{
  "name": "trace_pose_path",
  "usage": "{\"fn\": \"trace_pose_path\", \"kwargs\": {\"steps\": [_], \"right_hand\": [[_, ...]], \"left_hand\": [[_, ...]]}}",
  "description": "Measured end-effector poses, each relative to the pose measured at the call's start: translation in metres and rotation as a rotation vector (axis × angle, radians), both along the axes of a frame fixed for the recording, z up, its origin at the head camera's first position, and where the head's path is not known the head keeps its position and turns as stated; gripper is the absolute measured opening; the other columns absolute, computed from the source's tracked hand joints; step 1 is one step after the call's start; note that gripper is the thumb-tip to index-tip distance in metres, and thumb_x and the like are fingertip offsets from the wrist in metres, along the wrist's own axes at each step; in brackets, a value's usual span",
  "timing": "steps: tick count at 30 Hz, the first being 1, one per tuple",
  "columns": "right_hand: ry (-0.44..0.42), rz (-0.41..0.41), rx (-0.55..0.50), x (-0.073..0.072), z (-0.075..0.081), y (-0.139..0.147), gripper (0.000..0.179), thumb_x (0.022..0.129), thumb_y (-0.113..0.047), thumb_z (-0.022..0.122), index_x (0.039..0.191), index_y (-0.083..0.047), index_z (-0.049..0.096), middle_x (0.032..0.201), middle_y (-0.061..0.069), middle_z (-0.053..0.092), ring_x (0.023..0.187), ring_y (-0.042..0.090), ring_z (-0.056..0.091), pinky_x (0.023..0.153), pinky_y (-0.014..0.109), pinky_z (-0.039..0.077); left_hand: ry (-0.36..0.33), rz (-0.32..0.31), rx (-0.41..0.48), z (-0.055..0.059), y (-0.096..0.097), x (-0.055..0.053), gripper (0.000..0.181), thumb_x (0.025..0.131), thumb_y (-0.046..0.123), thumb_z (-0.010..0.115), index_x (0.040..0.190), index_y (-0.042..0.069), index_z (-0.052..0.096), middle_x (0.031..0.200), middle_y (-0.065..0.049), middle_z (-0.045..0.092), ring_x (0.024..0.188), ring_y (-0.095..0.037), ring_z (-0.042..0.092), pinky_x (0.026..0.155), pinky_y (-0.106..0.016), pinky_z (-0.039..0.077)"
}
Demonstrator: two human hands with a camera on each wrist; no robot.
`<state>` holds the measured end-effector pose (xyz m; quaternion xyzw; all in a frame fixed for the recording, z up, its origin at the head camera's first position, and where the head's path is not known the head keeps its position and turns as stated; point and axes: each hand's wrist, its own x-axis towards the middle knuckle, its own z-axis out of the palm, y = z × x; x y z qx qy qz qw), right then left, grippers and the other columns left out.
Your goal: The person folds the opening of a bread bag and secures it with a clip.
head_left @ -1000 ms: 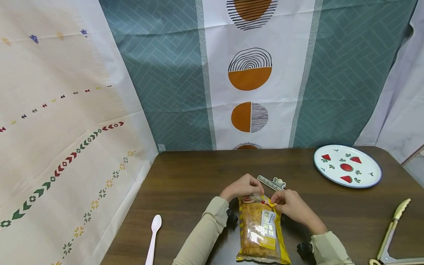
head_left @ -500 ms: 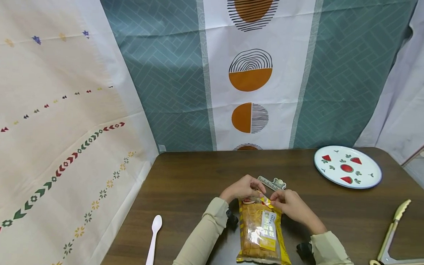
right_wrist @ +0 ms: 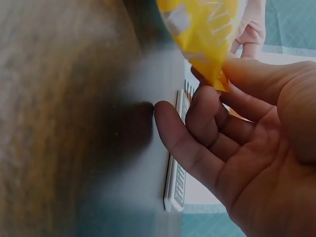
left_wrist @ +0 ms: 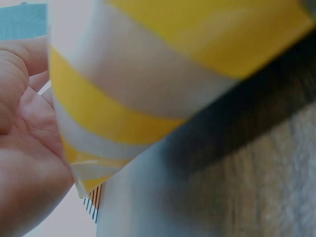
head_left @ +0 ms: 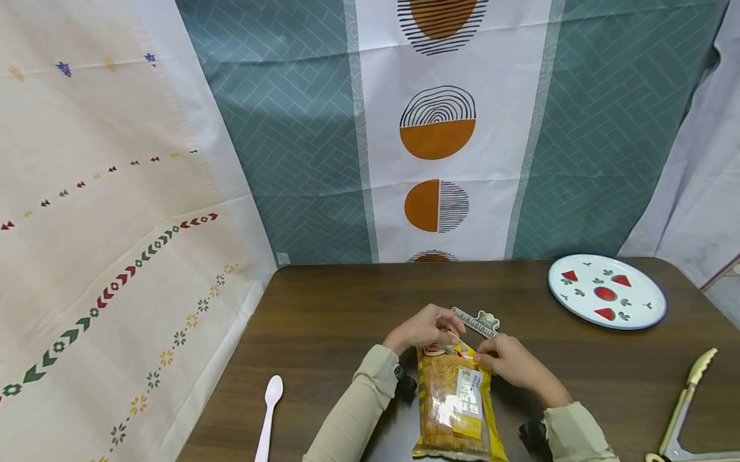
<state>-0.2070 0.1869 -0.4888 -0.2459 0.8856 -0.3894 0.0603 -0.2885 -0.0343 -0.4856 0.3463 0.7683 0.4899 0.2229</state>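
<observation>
A yellow, partly clear bread bag (head_left: 456,404) with a brown loaf inside lies on the table, its top end lifted between my hands. At the top edge my left hand (head_left: 426,327) pinches the film; in the left wrist view, the striped bag side (left_wrist: 118,94) covers much of the fingertips. My right hand (head_left: 515,362) pinches the top right corner; in the right wrist view, thumb and index meet at the yellow corner (right_wrist: 210,59), the other fingers curled loosely below. Just behind the hands lies a long-jawed sealing clip (head_left: 478,321), flat on the table.
A white plate with watermelon prints (head_left: 606,291) stands at the back right. Tongs (head_left: 681,418) lie spread at the right edge. A white plastic spoon (head_left: 268,418) rests at the left front. A patterned cloth (head_left: 437,124) hangs behind the brown table (head_left: 336,311).
The bag's top edge has been pulled and bent between the hands, with its yellow flap shifting. My right hand has moved slightly down and right; the left has hardly moved.
</observation>
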Motion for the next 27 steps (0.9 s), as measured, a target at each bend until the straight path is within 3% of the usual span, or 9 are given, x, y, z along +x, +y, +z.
{"fn": "trace_pose_path", "kwargs": {"steps": [9, 18, 23, 27], "right_hand": [[0.024, -0.02, -0.002, 0.0031, -0.0005, 0.0008, 0.013, 0.096, -0.003, 0.066, 0.086, -0.004, 0.074, 0.074, -0.006, 0.064, 0.059, 0.006, 0.052, 0.054, 0.027, 0.047], [0.062, -0.043, 0.034, 0.0026, 0.0019, -0.0003, 0.016, 0.095, -0.001, 0.066, 0.083, -0.008, 0.073, 0.069, -0.009, 0.059, 0.058, 0.005, 0.05, 0.054, 0.026, 0.045], [0.081, -0.039, 0.035, 0.0035, 0.0006, 0.0006, 0.017, 0.095, -0.002, 0.066, 0.081, -0.01, 0.073, 0.068, -0.01, 0.058, 0.058, 0.003, 0.049, 0.054, 0.025, 0.044], [0.071, -0.034, 0.019, 0.005, 0.0001, 0.0005, 0.016, 0.096, -0.002, 0.066, 0.083, -0.009, 0.073, 0.069, -0.009, 0.06, 0.058, 0.004, 0.05, 0.053, 0.026, 0.046]], "left_hand": [[0.011, 0.046, -0.007, 0.0009, -0.0022, 0.0002, 0.017, 0.091, -0.002, 0.074, 0.107, -0.006, 0.072, 0.099, -0.013, 0.073, 0.081, -0.01, 0.066, 0.076, -0.025, 0.054], [0.075, 0.119, -0.123, 0.0047, -0.0004, 0.0015, 0.018, 0.09, 0.007, 0.077, 0.108, 0.002, 0.075, 0.109, -0.007, 0.072, 0.083, -0.008, 0.061, 0.075, -0.024, 0.05], [0.087, 0.142, -0.179, 0.0039, -0.0021, 0.0024, 0.012, 0.091, 0.014, 0.078, 0.099, 0.005, 0.077, 0.095, 0.003, 0.073, 0.079, -0.007, 0.059, 0.073, -0.023, 0.048], [0.068, 0.136, -0.165, 0.0013, -0.0045, 0.003, 0.008, 0.092, 0.014, 0.076, 0.091, 0.006, 0.077, 0.083, 0.004, 0.072, 0.072, -0.007, 0.058, 0.067, -0.022, 0.047]]}}
